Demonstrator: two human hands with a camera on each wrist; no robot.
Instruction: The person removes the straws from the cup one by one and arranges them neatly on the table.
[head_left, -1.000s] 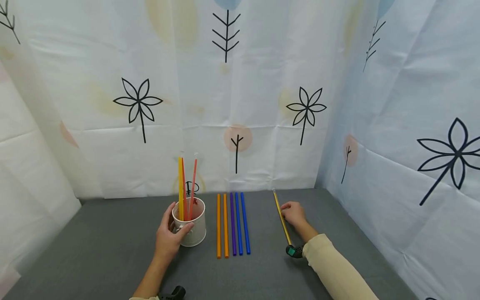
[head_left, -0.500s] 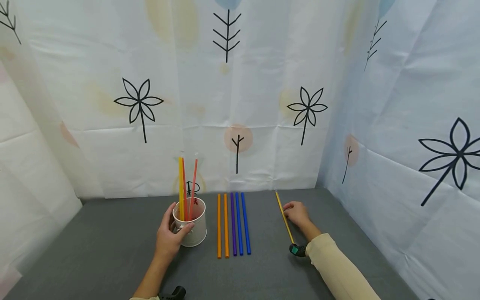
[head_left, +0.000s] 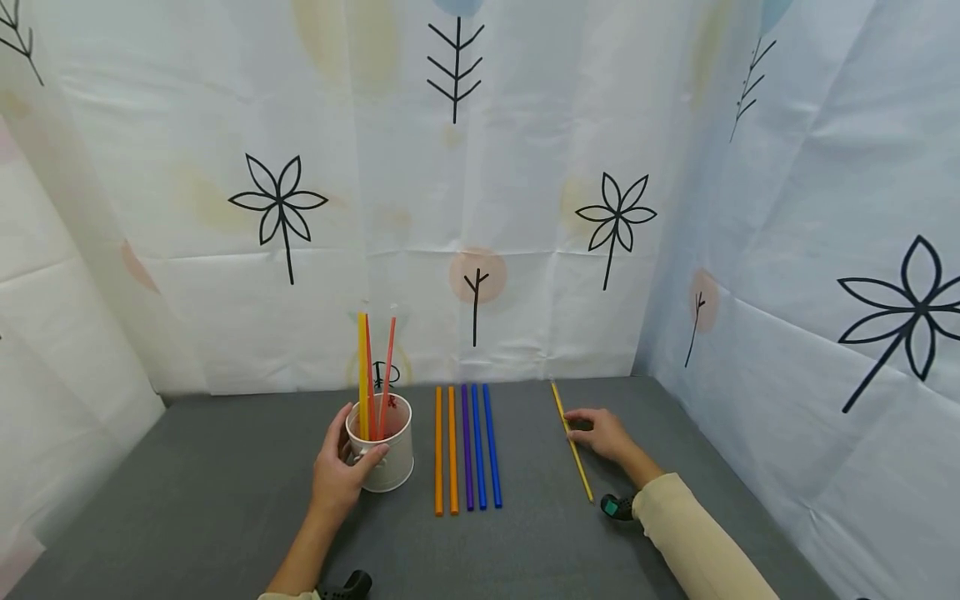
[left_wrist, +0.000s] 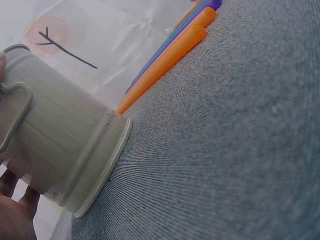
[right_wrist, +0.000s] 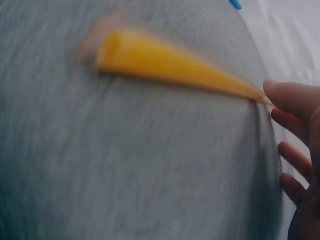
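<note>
A cream mug (head_left: 392, 472) with a side handle stands upright at centre-left. My left hand (head_left: 336, 483) grips it from the left, thumb across the near side; in the left wrist view only fingertips (left_wrist: 29, 200) show beside it. Rising from the mug are a yellow stick (head_left: 363, 358) and two red sticks (head_left: 389, 350). On the right, another slim yellow stick (head_left: 580, 463) lies slanted on the table, also seen large and blurred as a yellow stick (right_wrist: 160, 60). My right hand (head_left: 603, 433) is at its upper half, thumb and fingers spread apart; contact is unclear.
Between the hands lie two orange sticks (head_left: 453, 458), one purple stick (head_left: 468, 458) and two blue sticks (head_left: 492, 454), side by side on the grey tabletop (head_left: 225, 500). A printed white curtain (head_left: 517, 167) encloses the back and sides.
The right hand has shifted slightly right and nearer, its thumb and fingers now wider apart. The yellow stick's near end has come out from behind the wrist device. The left hand holds still.
</note>
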